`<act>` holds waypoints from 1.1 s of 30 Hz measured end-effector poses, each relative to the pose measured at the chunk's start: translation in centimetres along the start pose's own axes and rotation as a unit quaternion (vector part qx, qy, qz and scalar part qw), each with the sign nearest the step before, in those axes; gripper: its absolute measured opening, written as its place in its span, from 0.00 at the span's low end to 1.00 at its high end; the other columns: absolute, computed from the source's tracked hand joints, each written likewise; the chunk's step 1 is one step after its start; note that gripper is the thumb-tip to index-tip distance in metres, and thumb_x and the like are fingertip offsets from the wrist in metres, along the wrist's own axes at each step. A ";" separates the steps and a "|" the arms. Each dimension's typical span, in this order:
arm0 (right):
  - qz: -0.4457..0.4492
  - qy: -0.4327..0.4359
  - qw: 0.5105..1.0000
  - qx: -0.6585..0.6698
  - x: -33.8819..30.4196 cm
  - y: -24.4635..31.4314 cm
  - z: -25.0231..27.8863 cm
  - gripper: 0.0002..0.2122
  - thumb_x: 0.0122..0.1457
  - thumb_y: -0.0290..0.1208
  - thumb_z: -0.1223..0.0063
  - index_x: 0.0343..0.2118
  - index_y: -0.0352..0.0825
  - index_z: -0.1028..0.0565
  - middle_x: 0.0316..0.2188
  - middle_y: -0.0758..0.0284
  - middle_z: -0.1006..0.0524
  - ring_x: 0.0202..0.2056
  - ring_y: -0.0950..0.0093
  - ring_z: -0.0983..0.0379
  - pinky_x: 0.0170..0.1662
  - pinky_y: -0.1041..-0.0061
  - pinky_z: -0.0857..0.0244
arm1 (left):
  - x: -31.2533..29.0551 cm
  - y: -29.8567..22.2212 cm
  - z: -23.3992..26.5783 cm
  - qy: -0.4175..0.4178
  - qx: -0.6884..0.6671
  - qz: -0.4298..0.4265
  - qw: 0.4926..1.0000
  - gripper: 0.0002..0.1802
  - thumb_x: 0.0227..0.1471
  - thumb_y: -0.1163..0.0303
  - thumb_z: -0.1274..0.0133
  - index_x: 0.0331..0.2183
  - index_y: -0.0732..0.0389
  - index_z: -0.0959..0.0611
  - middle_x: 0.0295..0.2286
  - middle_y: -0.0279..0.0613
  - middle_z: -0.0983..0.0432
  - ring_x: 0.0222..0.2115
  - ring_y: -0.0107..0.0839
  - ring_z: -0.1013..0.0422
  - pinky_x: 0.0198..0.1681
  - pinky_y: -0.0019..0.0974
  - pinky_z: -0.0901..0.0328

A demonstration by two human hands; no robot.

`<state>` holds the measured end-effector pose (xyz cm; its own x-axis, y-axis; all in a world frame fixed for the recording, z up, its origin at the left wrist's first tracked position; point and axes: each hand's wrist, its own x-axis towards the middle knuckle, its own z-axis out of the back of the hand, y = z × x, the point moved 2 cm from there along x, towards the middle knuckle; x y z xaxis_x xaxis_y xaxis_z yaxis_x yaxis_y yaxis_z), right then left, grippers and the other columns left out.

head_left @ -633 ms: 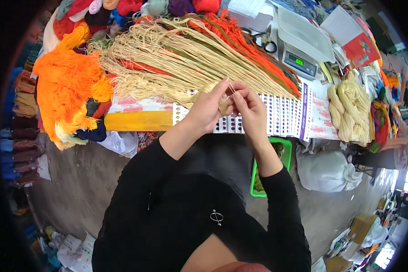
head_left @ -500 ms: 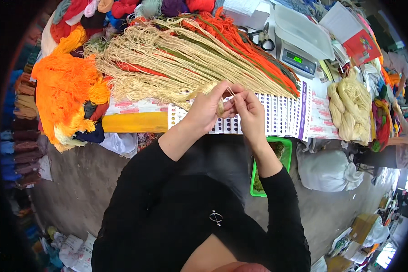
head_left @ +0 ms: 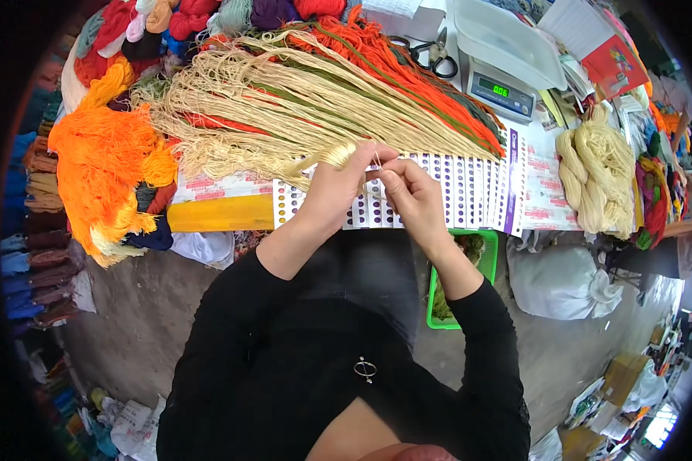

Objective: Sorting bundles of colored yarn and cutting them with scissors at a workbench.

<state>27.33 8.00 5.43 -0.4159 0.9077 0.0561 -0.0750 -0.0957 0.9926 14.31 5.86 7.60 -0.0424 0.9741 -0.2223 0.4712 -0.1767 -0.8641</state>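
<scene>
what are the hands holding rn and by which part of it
The left grip holds a pale yarn bundle; the right grip appears to pinch thin pale strands. Whether at an end or partway along cannot be told.

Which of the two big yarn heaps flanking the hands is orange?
The left heap: it is loose, fluffy and mostly bright orange, while the right heap is cream.

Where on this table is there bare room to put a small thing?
A strip of printed paper lies uncovered between the dotted sheets and the pale skein. Crowded: orange yarn at left; cream strands, left hand and right hand in the middle.
</scene>
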 end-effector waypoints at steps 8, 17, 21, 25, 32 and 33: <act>0.064 -0.091 0.987 0.115 0.9 0.8 2.6 0.04 0.57 0.26 0.55 0.28 0.32 0.30 0.38 0.62 0.27 0.43 0.75 0.34 0.47 0.75 0.41 | 0.2 -2.0 2.9 -0.041 -0.034 -0.011 0.999 0.10 0.53 0.72 0.60 0.33 0.65 0.24 0.27 0.42 0.28 0.30 0.30 0.31 0.37 0.32 0.34; 0.129 -0.501 0.830 0.209 -4.6 4.5 38.8 0.05 0.52 0.22 0.56 0.24 0.39 0.37 0.16 0.75 0.39 0.18 0.84 0.44 0.24 0.84 0.43 | -4.0 -19.8 32.4 -0.081 -0.259 -0.304 0.913 0.06 0.49 0.72 0.54 0.32 0.60 0.28 0.13 0.26 0.48 0.12 0.18 0.50 0.17 0.24 0.50; 0.209 -0.477 0.854 0.005 -7.2 10.3 37.3 0.08 0.56 0.29 0.57 0.34 0.31 0.29 0.20 0.72 0.31 0.19 0.85 0.40 0.22 0.89 0.46 | -2.3 -16.9 16.0 0.148 -0.307 -0.179 0.923 0.11 0.49 0.70 0.54 0.36 0.62 0.27 0.15 0.26 0.44 0.13 0.17 0.47 0.20 0.23 0.44; 0.045 -0.219 0.955 -0.197 -0.2 4.7 21.3 0.08 0.54 0.24 0.53 0.36 0.31 0.29 0.28 0.67 0.26 0.29 0.80 0.30 0.31 0.83 0.37 | 2.8 -4.2 5.9 0.080 -0.107 0.028 0.991 0.18 0.56 0.59 0.60 0.39 0.65 0.26 0.38 0.42 0.28 0.32 0.25 0.36 0.30 0.25 0.38; -0.133 -0.029 0.987 -0.085 2.4 -7.6 10.4 0.06 0.53 0.26 0.52 0.28 0.29 0.26 0.16 0.69 0.27 0.16 0.83 0.33 0.20 0.83 0.39 | 4.5 6.1 -0.9 0.080 -0.059 0.345 0.934 0.27 0.56 0.53 0.62 0.50 0.63 0.38 0.46 0.42 0.37 0.37 0.40 0.28 0.20 0.27 0.34; -0.140 -0.033 0.984 -0.103 2.7 -8.4 10.2 0.06 0.53 0.27 0.52 0.28 0.29 0.26 0.16 0.69 0.28 0.15 0.83 0.34 0.19 0.83 0.40 | 4.6 6.1 -1.2 0.066 -0.047 0.350 0.933 0.27 0.56 0.53 0.62 0.50 0.63 0.37 0.45 0.42 0.37 0.36 0.40 0.28 0.19 0.27 0.35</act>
<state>36.06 15.40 -1.62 -0.2930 0.9342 -0.2035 -0.3636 0.0879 0.9274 18.03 9.44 1.84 0.4108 0.6343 -0.6549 0.4176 -0.7695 -0.4833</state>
